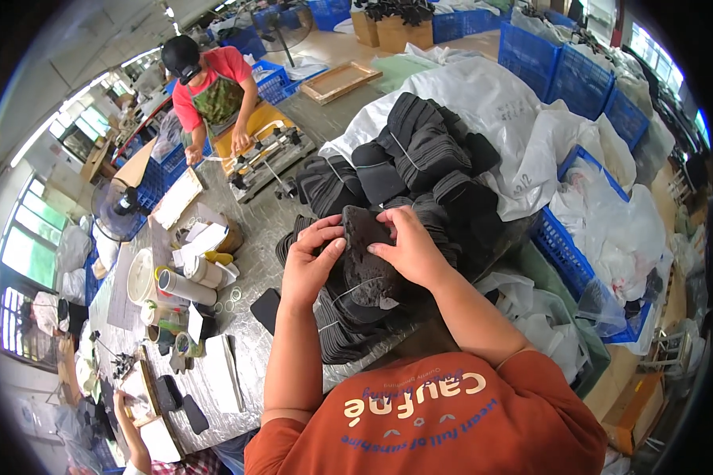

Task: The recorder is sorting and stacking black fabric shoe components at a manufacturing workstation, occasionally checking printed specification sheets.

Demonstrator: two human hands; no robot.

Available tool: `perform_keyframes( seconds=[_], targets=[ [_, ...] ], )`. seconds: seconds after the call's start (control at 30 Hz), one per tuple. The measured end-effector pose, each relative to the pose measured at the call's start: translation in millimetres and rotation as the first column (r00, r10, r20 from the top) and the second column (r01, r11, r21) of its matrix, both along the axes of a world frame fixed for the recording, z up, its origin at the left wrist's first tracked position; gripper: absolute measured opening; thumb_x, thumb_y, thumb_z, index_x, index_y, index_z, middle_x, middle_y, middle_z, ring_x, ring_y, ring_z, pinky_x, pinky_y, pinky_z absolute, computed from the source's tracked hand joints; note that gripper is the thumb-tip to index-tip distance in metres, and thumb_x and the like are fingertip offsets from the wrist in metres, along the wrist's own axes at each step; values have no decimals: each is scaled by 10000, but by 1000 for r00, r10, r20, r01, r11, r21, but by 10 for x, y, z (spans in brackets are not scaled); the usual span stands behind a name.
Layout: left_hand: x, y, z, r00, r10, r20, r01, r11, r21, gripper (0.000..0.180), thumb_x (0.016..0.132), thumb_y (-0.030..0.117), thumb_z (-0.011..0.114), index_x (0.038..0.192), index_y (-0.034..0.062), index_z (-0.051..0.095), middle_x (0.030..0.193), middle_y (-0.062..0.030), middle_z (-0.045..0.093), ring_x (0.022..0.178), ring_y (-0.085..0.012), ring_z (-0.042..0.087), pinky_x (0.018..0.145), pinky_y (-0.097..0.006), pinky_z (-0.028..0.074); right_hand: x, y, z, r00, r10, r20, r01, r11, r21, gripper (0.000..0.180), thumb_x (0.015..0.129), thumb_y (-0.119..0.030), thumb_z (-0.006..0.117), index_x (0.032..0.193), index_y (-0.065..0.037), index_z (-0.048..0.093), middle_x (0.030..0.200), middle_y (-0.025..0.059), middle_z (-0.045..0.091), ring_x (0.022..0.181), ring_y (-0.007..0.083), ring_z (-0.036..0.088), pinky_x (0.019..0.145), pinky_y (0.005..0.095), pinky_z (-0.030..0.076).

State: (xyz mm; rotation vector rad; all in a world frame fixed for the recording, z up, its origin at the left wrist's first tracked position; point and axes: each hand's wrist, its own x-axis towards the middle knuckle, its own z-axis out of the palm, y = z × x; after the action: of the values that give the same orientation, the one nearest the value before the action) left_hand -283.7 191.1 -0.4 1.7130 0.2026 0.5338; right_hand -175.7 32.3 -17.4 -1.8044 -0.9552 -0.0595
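Between my two hands, just in front of my chest, is a stack of black insoles (362,231), held with its worn-looking dark face toward me. My left hand (315,255) grips the left edge, thumb on the near side. From the right, my right hand (410,244) pinches the upper edge between thumb and fingers. Directly below lies a tied bundle of black insoles (366,291), partly covered by what I hold. More banded bundles of black insoles (420,146) are heaped beyond my hands. One loose black insole (266,310) rests left of my left forearm.
A white plastic sack (483,99) spreads behind the heap. Blue crates (586,269) with plastic bags stand to the right. Tubs and tape rolls (186,286) crowd the table's left side. Across the table, a person in pink (214,95) works at a clamped frame; another person's hand (123,404) shows lower left.
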Motion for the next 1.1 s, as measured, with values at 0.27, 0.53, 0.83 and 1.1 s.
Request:
perform_keyframes(
  seconds=[0.27, 0.53, 0.83, 1.1],
  targets=[
    [-58, -104, 91, 998, 38, 49, -56, 894, 446, 307, 648, 98, 744, 947, 93, 676, 1110, -64, 591, 1085, -254, 464, 937, -366, 356, -81, 96, 8, 810, 295, -508, -224, 954, 198, 379, 775, -192, 676, 1012, 33, 484, 960, 152, 518, 852, 219, 520, 757, 320, 434],
    [-47, -89, -31, 992, 89, 86, -120, 850, 513, 179, 709, 60, 676, 887, 43, 657, 1057, -74, 607, 1072, -277, 468, 920, -379, 371, -54, 186, -198, 993, 106, -41, -93, 963, 253, 146, 805, -94, 613, 853, -1, 512, 1023, 129, 518, 918, 215, 502, 810, 333, 405],
    [-4, -71, -63, 938, 344, -46, -284, 836, 469, 158, 648, 46, 644, 761, -32, 565, 1040, -147, 596, 1025, -306, 482, 890, -373, 391, -375, 143, 62, 890, 255, -377, 91, 711, 697, 235, 905, -33, 379, 1125, 33, 426, 1097, 68, 541, 785, 62, 490, 706, 202, 411],
    [38, 111, -151, 919, 391, -50, -305, 785, 539, 177, 650, 63, 636, 765, -49, 563, 1051, -169, 592, 1013, -326, 487, 893, -380, 392, -392, -188, 247, 972, 229, -58, -52, 445, 894, 43, 896, 4, 288, 887, -21, 322, 824, 127, 481, 668, 171, 478, 734, 369, 463]
  ],
)
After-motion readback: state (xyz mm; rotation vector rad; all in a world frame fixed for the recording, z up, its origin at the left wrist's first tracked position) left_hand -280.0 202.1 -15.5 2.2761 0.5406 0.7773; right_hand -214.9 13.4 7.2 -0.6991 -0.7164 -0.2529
